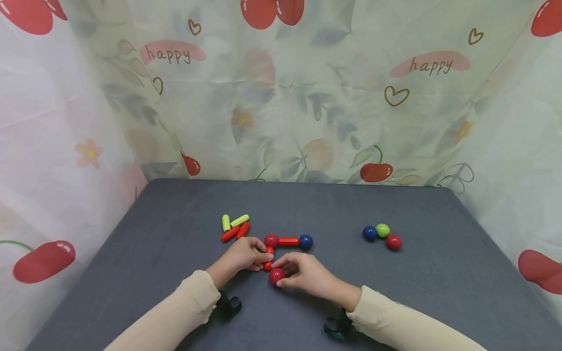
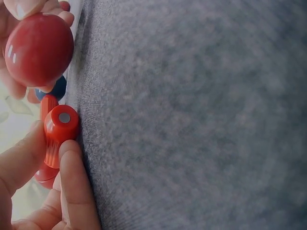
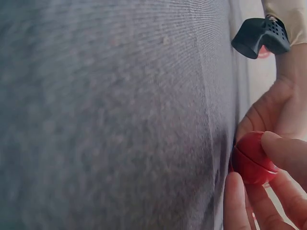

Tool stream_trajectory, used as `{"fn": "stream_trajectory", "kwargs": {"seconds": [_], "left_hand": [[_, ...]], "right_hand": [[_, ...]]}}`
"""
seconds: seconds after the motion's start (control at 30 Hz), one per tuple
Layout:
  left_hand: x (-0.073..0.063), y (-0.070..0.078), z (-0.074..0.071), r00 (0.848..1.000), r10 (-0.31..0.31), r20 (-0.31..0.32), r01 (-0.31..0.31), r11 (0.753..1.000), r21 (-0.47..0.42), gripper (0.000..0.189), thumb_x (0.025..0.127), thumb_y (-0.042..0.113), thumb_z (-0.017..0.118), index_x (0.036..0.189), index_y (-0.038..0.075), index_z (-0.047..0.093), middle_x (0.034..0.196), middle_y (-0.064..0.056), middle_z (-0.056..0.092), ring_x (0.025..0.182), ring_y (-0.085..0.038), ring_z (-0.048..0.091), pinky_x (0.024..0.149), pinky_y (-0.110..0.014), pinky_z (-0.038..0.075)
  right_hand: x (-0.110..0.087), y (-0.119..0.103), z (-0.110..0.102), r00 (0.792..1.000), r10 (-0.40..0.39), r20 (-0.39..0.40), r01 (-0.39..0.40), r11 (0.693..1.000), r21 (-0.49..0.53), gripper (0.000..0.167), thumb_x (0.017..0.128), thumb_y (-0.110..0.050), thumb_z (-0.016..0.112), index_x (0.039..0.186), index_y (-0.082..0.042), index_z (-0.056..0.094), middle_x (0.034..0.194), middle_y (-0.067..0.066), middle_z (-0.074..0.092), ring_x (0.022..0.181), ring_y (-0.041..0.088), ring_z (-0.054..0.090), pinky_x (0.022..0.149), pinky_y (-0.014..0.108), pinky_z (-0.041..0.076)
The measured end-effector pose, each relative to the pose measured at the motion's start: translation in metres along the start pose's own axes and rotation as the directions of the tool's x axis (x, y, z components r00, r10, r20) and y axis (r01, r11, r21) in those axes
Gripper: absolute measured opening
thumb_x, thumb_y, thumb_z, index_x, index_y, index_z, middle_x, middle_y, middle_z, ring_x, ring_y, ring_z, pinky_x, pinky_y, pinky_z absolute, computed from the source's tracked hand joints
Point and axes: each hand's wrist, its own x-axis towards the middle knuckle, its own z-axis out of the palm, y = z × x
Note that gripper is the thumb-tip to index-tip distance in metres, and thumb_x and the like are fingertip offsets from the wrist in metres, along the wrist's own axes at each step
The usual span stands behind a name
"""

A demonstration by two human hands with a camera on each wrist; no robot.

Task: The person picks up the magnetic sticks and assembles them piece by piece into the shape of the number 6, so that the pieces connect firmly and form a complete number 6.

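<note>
A person's left hand (image 1: 243, 253) pinches a short red rod (image 1: 270, 250) between thumb and fingertips, its grip narrow; the left wrist view shows a silvery disc (image 2: 64, 118) set into the rod's near end. The right hand (image 1: 309, 277) holds a large red ball (image 1: 277, 276) between thumb and fingers, spread to the ball's width, and the right wrist view shows a seam running round it. This ball is just beside the rod's near end, with a gap between them in the left wrist view. The rod's far end meets a second red ball (image 1: 271, 241), from which a ribbed red rod (image 1: 288, 241) runs rightward to a dark blue ball (image 1: 306, 242), forming a corner on the grey cloth-covered table (image 1: 175, 209). Just beyond the left hand lie two yellow-green rods (image 1: 240, 221) and two loose red rods (image 1: 230, 234) in a small group. Well apart on the right, a loose blue ball (image 1: 370, 233), a lime-green ball (image 1: 383, 230) and a loose red ball (image 1: 393, 242) sit close together. Both forearms wear cream sleeves (image 1: 193, 297), with a black device (image 1: 229, 305) at each wrist. Behind the table hangs a pale curtain (image 1: 290, 87) printed with cherries, leaves, hearts and the word "happy".
</note>
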Motion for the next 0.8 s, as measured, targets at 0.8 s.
{"fn": "stream_trajectory", "kwargs": {"seconds": [0.8], "left_hand": [[0.0,0.002,0.0,1.0,-0.002,0.016,0.002,1.0,-0.018,0.018,0.082,0.01,0.077,0.092,0.001,0.063,0.066,-0.004,0.063,0.055,-0.01,0.059,0.053,-0.024,0.054]], "right_hand": [[0.011,0.001,0.009,0.999,-0.043,0.011,0.043,0.998,0.035,0.03,0.082,-0.009,0.077,0.11,-0.018,0.071,0.106,-0.001,0.07,0.096,0.015,0.068,0.082,0.028,0.056]]}}
